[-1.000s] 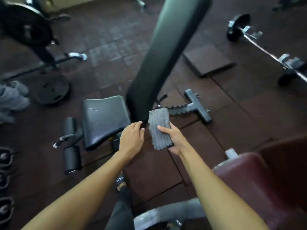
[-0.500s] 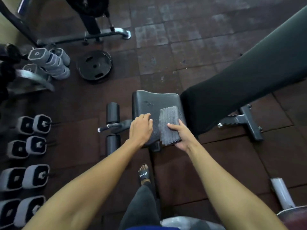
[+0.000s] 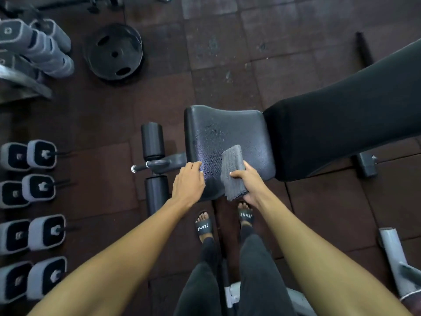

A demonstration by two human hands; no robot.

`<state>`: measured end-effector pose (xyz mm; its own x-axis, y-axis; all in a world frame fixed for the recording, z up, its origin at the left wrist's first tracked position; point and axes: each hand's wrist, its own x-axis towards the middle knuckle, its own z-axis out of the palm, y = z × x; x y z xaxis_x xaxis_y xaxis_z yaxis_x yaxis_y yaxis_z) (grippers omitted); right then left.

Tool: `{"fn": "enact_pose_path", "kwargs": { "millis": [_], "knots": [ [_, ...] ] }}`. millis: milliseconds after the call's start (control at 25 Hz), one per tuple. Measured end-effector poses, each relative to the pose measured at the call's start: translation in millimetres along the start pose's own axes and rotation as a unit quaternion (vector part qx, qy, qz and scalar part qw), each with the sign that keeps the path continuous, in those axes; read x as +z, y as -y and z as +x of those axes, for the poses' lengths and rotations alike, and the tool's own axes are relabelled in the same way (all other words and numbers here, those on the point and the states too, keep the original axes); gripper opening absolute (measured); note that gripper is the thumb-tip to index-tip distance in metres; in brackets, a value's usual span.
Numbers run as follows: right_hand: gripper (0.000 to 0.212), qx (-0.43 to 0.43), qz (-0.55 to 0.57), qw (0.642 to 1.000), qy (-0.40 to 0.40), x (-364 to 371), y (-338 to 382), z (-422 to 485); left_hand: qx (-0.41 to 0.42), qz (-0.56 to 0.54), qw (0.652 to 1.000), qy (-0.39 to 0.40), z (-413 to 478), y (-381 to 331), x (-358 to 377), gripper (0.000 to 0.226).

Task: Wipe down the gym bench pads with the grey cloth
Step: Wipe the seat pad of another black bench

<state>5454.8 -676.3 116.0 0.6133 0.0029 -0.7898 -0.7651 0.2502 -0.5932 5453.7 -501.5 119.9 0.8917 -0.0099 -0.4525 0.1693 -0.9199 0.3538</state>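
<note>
The black seat pad (image 3: 227,131) of the gym bench lies right below me, speckled with wet droplets. Its long black back pad (image 3: 341,131) slopes up to the right. My right hand (image 3: 248,183) holds the folded grey cloth (image 3: 233,172), thumb on top, with the cloth's far end lying on the near right part of the seat. My left hand (image 3: 189,183) rests over the seat's near left edge, fingers bent onto the pad.
Two black foam rollers (image 3: 153,142) on a metal bar stick out left of the seat. Dumbbells (image 3: 34,192) line the left side, and a weight plate (image 3: 115,52) lies on the rubber floor. My sandalled feet (image 3: 204,226) stand at the bench's near end.
My view has swung over the seat pad, which now lies close below. The cloth has come down onto the seat, and my left hand has settled on its near edge.
</note>
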Motion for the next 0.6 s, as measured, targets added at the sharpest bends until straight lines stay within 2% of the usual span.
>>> {"fn": "enact_pose_path", "kwargs": {
  "millis": [120, 200, 320, 400, 480, 600],
  "knots": [
    [0.057, -0.042, -0.101, 0.994, -0.015, -15.2, -3.4, 57.9, 0.009, 0.001, 1.000, -0.019, 41.4, 6.5, 35.0, 0.038],
    [0.068, -0.110, -0.214, 0.969, -0.060, -36.2, -10.9, 97.2, 0.028, 0.024, 0.999, -0.037, 72.1, 6.1, 64.9, 0.038],
    [0.078, -0.187, -0.334, 0.909, -0.165, -76.1, -30.6, 147.9, 0.026, 0.059, 0.997, -0.048, 116.3, 2.0, 112.0, 0.045],
    [0.082, -0.230, -0.392, 0.868, -0.197, -103.2, -49.0, 176.8, 0.033, 0.089, 0.993, -0.071, 140.6, 1.5, 139.2, 0.049],
    [0.082, -0.266, -0.472, 0.821, -0.181, -125.1, -72.1, 199.2, 0.063, 0.122, 0.986, -0.098, 164.1, 3.2, 161.5, 0.051],
    [0.060, -0.332, -0.591, 0.724, -0.126, -143.2, -103.1, 203.3, 0.097, 0.140, 0.979, -0.115, 191.6, 1.3, 177.5, 0.053]
  ]
}}
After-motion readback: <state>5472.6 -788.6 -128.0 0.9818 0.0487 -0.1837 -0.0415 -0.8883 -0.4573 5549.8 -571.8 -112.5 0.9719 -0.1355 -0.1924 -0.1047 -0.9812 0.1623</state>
